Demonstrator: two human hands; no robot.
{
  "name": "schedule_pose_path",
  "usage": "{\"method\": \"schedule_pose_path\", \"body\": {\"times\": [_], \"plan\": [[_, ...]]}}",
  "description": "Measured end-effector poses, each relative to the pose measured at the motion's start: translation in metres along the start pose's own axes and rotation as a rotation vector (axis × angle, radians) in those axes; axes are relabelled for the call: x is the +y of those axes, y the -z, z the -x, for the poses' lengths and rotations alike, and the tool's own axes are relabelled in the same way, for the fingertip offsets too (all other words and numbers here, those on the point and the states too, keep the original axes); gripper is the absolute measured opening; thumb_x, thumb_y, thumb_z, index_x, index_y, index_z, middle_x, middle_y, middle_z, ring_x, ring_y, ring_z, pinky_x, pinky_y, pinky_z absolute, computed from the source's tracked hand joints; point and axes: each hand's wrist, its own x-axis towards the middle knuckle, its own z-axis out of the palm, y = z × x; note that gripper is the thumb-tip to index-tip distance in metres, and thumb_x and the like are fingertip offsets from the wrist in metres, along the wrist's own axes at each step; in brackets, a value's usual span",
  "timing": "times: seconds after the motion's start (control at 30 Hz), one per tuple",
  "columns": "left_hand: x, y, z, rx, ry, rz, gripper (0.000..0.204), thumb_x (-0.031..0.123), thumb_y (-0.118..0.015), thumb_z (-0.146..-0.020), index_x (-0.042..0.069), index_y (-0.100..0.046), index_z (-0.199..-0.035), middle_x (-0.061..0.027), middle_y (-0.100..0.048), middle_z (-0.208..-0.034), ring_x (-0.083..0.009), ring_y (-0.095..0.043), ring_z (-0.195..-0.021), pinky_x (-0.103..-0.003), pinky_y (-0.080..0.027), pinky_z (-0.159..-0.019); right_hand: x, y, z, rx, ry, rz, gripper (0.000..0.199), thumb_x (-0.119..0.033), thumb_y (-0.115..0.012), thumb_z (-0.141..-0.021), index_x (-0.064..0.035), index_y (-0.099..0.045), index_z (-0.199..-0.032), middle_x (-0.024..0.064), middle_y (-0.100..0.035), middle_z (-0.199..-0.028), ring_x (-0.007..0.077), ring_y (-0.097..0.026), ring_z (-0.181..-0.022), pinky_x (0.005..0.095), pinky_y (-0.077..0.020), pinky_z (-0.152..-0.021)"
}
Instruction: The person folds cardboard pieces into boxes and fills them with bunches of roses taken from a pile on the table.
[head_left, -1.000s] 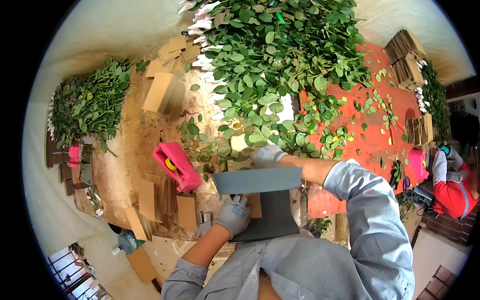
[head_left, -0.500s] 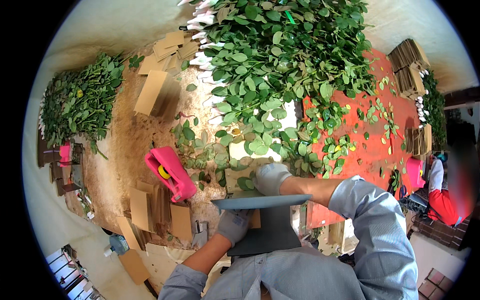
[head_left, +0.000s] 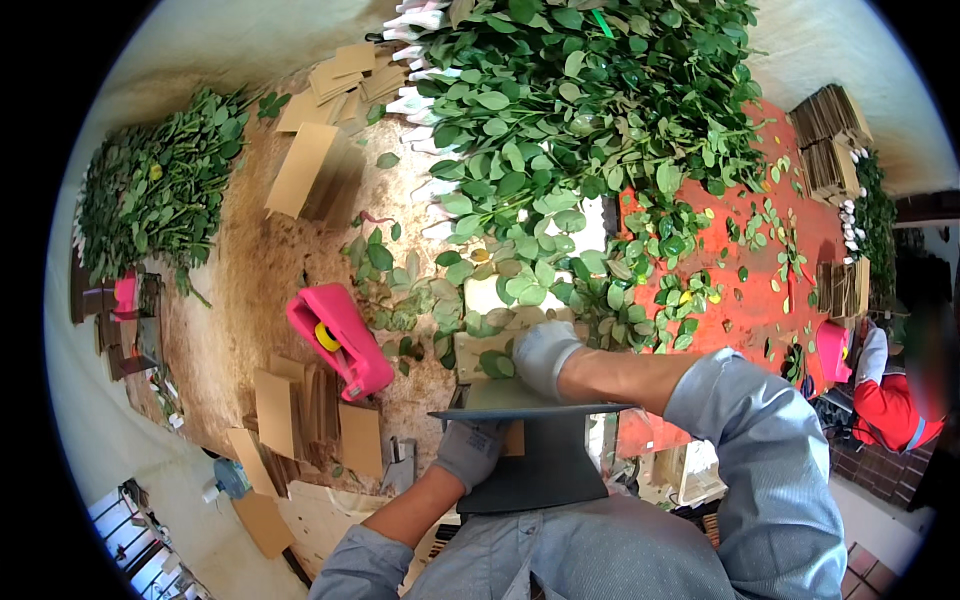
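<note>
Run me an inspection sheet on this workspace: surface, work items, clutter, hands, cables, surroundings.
Surface: brown tabletop, stained; red tabletop to the right.
Work items: grey panel, seen nearly edge-on; cardboard piece below it; leafy stems piled beyond.
Clutter: loose leaves; cardboard stack; pink tape dispenser.
Hands: left hand gloved, beside the cardboard piece, fingers partly hidden; right hand gloved, beyond the panel, grip unclear.
Cables: nothing seen.
Surroundings: person in red at far right.

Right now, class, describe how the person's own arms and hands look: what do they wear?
The left hand and right hand wear light-grey fabric gloves; faint bluish print marks the left one. Loose, grey-blue woven shirt sleeves end partway down, leaving both wrists bare.
</note>
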Motion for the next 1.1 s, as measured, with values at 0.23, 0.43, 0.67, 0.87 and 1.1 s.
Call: {"method": "schedule_pose_path", "body": {"times": [0.23,0.43,0.67,0.87,1.1], "plan": [[0.003,0.006,-0.001,0.027,-0.034,-0.102,0.062,0.034,-0.068,-0.087,0.012,-0.054,-0.143,-0.0208,-0.047,-0.148,-0.0425,-0.043,-0.137,-0.053,-0.033,-0.115,0.015,-0.022,-0.009,0.21,0.291,0.306,0.019,-0.016,-0.061,-0.083,-0.011,-0.079,-0.088,0.0118,-0.075,-0.086,0.028,-0.072,-0.081,0.0447,-0.0514,-0.057],[0.006,0.008,0.001,-0.011,-0.028,-0.208,0.072,0.041,-0.068,-0.087,0.015,-0.047,-0.15,-0.0173,-0.041,-0.155,-0.0409,-0.036,-0.143,-0.057,-0.027,-0.117,0.023,-0.005,0.0,-0.047,-0.112,-0.393,0.054,-0.05,-0.053,-0.094,0.0013,-0.07,-0.103,0.0277,-0.069,-0.098,0.0393,-0.069,-0.099,0.0467,-0.0524,-0.087],[0.008,0.008,-0.001,-0.014,-0.033,-0.281,0.074,0.044,-0.067,-0.087,0.015,-0.045,-0.152,-0.0152,-0.041,-0.156,-0.0377,-0.032,-0.146,-0.057,-0.022,-0.119,0.022,-0.042,-0.025,-0.103,-0.157,-0.446,0.057,-0.046,-0.046,-0.098,0.0014,-0.072,-0.114,0.0262,-0.067,-0.122,0.0409,-0.065,-0.116,0.0443,-0.0476,-0.101],[0.005,0.003,0.001,0.039,-0.058,-0.296,0.074,0.044,-0.068,-0.087,0.015,-0.046,-0.151,-0.0146,-0.044,-0.153,-0.036,-0.034,-0.145,-0.055,-0.024,-0.118,0.003,-0.01,-0.009,-0.084,-0.026,-0.057,0.036,-0.03,-0.056,-0.093,-0.0062,-0.076,-0.111,0.0164,-0.072,-0.117,0.0345,-0.07,-0.107,0.0471,-0.0553,-0.083],[0.006,0.002,-0.001,0.077,-0.062,-0.324,0.075,0.044,-0.069,-0.085,0.015,-0.047,-0.15,-0.0137,-0.045,-0.152,-0.0348,-0.036,-0.143,-0.053,-0.028,-0.116,0.024,-0.014,-0.004,0.206,0.217,0.006,0.023,-0.021,-0.059,-0.088,-0.0022,-0.07,-0.098,0.0198,-0.074,-0.092,0.035,-0.073,-0.088,0.048,-0.0559,-0.071]]}}
